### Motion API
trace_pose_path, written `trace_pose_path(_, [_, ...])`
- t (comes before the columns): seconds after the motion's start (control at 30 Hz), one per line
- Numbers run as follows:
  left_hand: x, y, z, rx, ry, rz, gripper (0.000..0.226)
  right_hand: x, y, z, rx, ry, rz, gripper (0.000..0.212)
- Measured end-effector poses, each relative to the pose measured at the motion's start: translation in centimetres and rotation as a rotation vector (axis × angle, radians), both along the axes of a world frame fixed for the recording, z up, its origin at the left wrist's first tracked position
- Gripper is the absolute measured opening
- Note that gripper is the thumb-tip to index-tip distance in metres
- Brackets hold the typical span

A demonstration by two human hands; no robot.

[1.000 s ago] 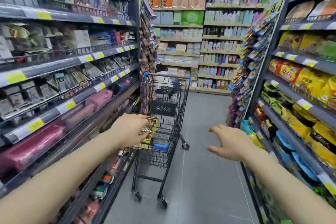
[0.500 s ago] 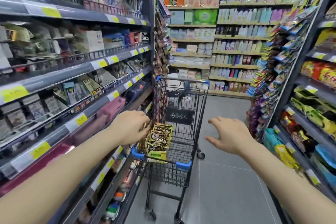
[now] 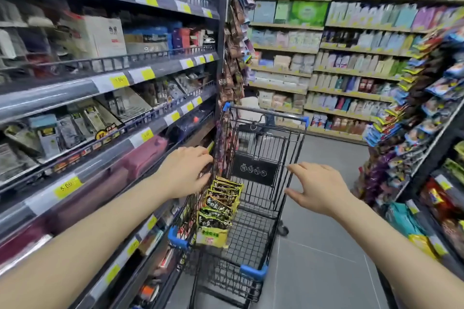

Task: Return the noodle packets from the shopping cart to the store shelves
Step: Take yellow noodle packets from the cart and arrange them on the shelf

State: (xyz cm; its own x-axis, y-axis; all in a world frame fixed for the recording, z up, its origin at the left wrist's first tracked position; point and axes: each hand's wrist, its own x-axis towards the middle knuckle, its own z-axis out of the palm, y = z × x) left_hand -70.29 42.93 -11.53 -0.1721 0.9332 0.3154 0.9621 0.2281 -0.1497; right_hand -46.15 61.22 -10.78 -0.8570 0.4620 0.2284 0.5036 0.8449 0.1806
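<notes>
Now, head view: step: reaching for noodle packets [image 3: 221, 211] stacked in the shopping cart [image 3: 266, 183].
Left hand [image 3: 184, 170]: over the stack, grasp unclear.
Right hand [image 3: 316, 188]: spread, empty.
Next: I judge grip one, lift clear.

Bright even light; edges blurred and warped.

One head-worn wide-angle view looks forward and down the aisle floor [image 3: 326, 246].

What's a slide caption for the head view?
Both hands, left and right, reach toward noodle packets in the shopping cart.
</notes>
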Motion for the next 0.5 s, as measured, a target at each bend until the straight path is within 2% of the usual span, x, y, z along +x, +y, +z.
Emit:
trace_pose_path(0.3, [-6.5, 4.9, -1.4, -0.040, -0.041, 0.006, 0.039, -8.9, 6.3, -1.4, -0.011, -0.003, 0.049, 0.052])
trace_pose_path(0.5, [-12.1, 9.7, -3.7, -0.137, -0.043, -0.056, 0.041, -13.9, 10.2, -4.0, -0.048, -0.042, 0.018, 0.055])
